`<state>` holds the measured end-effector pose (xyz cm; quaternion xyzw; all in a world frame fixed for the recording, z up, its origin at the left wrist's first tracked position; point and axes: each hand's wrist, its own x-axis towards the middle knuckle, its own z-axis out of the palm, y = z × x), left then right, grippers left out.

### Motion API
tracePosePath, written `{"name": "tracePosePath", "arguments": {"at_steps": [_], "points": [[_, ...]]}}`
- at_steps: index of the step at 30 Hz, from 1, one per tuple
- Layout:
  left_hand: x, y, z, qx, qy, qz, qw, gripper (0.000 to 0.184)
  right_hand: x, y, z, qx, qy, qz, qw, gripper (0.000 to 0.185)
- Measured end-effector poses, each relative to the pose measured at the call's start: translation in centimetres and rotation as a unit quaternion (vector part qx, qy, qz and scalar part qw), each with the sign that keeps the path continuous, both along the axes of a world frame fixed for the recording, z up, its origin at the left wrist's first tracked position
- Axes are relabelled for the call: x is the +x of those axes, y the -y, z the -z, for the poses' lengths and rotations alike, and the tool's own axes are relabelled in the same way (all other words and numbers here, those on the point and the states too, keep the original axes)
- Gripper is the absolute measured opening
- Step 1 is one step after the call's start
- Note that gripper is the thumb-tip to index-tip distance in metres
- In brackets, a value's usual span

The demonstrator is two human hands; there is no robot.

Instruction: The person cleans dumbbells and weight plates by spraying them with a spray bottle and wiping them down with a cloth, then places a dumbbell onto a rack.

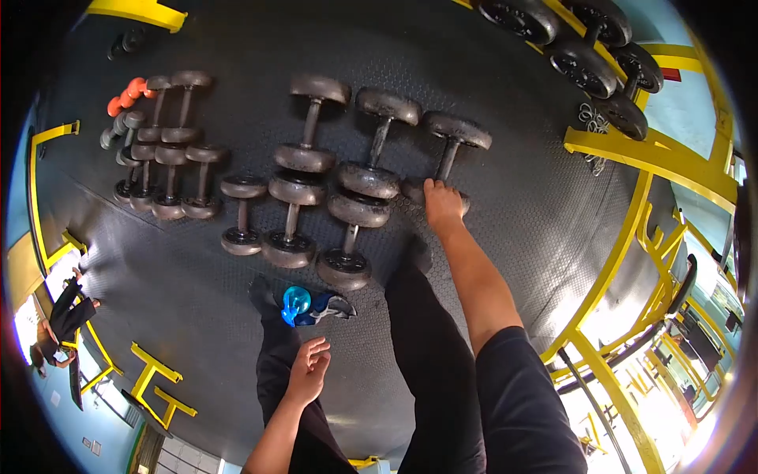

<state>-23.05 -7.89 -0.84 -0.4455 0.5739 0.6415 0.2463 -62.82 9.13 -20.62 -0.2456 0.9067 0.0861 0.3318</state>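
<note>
My right hand [444, 205] reaches forward and grips the near head of the rightmost dumbbell [448, 162], a dark round-headed one lying on the floor. Left of it, large dumbbells [379, 142] lie in two rows, heads close together. My left hand [309, 370] hangs over my left leg with loosely bent fingers apart, holding nothing. Beyond it, between my feet, sits a shiny translucent blue object [296, 300], perhaps a bottle, beside a crumpled dark and grey cloth [332, 306].
Smaller dumbbells [172, 154] and orange ones [126, 96] lie farther left on the black rubber floor [545, 237]. A yellow rack [592, 47] with big dumbbells stands at upper right. Yellow frames [608, 237] line the right side. Another person [67, 316] is at far left.
</note>
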Motion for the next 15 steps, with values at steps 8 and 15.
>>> {"name": "tracePosePath", "arguments": {"at_steps": [8, 15], "points": [[0.2, 0.5, -5.1, 0.0, -0.066, -0.022, 0.998, 0.036, -1.3, -3.8, -4.7, -0.036, 0.048, 0.092, 0.994, 0.043], [6.6, 8.4, -9.6, 0.059, -0.096, -0.008, 0.994, 0.037, 9.9, -5.3, -7.9, -0.07, 0.185, 0.088, 0.976, 0.062]]}}
